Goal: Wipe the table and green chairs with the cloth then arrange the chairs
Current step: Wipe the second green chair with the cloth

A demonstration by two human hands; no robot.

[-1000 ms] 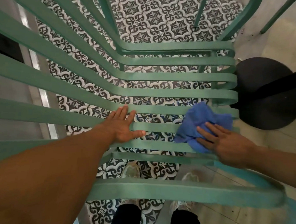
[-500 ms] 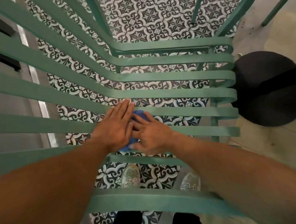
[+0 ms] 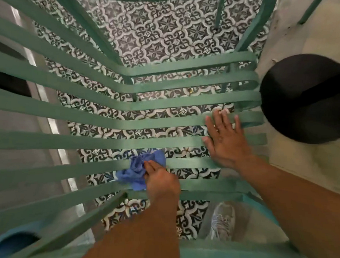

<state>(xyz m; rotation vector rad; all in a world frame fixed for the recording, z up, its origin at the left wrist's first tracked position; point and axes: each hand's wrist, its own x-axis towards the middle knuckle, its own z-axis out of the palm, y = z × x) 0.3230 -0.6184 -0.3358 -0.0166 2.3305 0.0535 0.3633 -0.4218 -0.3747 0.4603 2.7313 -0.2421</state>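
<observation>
I look straight down through a green slatted chair (image 3: 85, 142) onto the floor. A crumpled blue cloth (image 3: 135, 170) lies on the seat slats near the middle. My left hand (image 3: 160, 181) grips the cloth and presses it against the slats. To the right, my right hand (image 3: 225, 139) rests flat on the seat slats with its fingers spread, holding nothing. The table top is out of view.
A black round table base (image 3: 304, 100) stands close to the chair's right side. Patterned tiles (image 3: 160, 29) show under the slats, with plain pale floor to the right. My shoe (image 3: 222, 222) is under the seat's near edge. A blue rounded object (image 3: 5, 242) sits at bottom left.
The cloth passed from my right hand to my left where the hands met mid-seat. My right hand then moved right and lies flat; my left hand now holds the cloth.
</observation>
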